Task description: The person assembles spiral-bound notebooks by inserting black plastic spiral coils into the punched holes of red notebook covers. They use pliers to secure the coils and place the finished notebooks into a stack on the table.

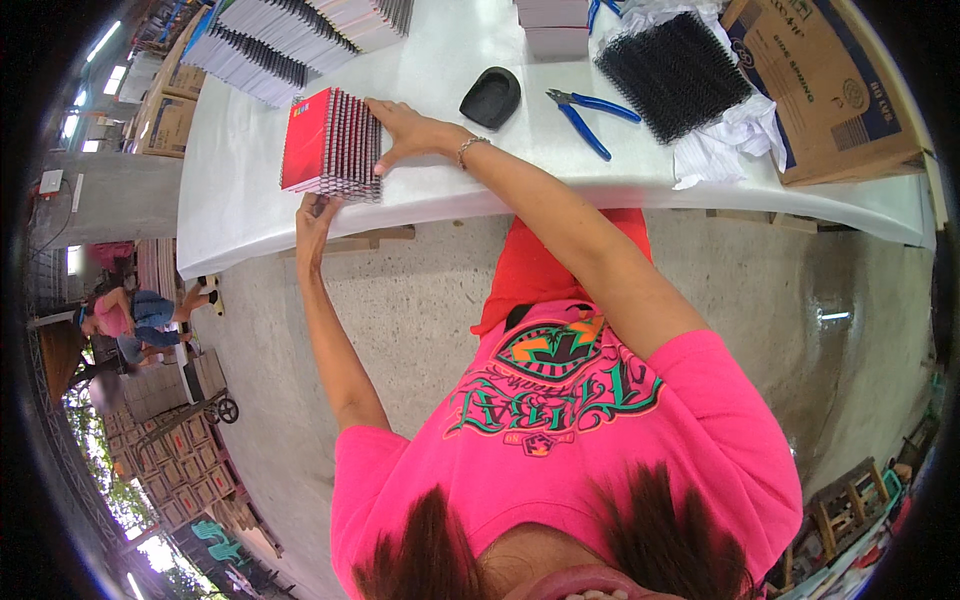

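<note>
Well to the left of the blue-handled cutting pliers (570,103), beyond the table's end, a co-worker in a pink top (118,312) sits among stacked cartons. On the white tabletop (235,205), far left of the pliers and farther from the wearer, stand tall stacks of spiral-bound books (300,45). Nearer, left of the pliers and close to the table's front edge, lies a stack of red-covered spiral notebooks (320,145), its bound edges facing the pliers. The left hand (314,222) is at the stack's near end, fingertips hidden beneath it, so I cannot tell how firmly they grip. The right hand (412,135), between stack and pliers, has thumb and forefinger spread wide along the spirals. Just left of the pliers sits a black rounded dish (490,98); behind them is a block of books (554,32). To their right come a pile of black binding coils (672,78) on crumpled white paper (725,155), then a brown carton (815,100).
</note>
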`<state>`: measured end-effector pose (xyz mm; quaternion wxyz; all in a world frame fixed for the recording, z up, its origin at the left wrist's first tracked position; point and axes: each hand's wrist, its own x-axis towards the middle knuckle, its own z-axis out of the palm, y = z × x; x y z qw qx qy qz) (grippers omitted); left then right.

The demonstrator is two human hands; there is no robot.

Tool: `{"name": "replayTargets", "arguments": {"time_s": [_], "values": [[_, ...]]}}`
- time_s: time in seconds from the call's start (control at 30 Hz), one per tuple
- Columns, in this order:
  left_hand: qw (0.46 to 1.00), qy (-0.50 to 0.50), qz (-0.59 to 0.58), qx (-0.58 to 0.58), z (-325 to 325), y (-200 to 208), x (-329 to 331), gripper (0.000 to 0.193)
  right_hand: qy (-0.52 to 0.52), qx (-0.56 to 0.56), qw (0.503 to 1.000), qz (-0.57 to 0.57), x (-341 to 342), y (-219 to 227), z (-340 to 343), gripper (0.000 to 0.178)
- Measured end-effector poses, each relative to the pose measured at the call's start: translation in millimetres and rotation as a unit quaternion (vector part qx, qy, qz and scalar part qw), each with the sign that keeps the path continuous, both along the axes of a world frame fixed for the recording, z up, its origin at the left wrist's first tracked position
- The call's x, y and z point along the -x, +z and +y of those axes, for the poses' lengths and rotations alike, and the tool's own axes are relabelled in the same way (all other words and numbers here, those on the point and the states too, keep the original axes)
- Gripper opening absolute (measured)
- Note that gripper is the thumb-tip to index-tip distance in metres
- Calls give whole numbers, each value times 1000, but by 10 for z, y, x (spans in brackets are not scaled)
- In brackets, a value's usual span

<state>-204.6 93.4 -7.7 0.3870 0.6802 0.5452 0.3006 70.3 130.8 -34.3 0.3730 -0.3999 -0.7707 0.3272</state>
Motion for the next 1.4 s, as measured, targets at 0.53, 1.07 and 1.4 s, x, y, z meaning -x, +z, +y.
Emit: {"name": "replayTargets", "arguments": {"time_s": [0.53, 1.07, 1.4], "values": [[998, -35, 41, 29, 55, 27, 156, 33, -8, -9, 999, 34, -3, -105, 48, 107], [936, 46, -310, 158, 914, 98, -47, 68, -103, -68, 983, 138, 27, -147, -91, 65], [926, 74, -309, 202, 786, 320, -194, 70, -110, -101, 983, 104, 80, -142, -120, 69]]}}
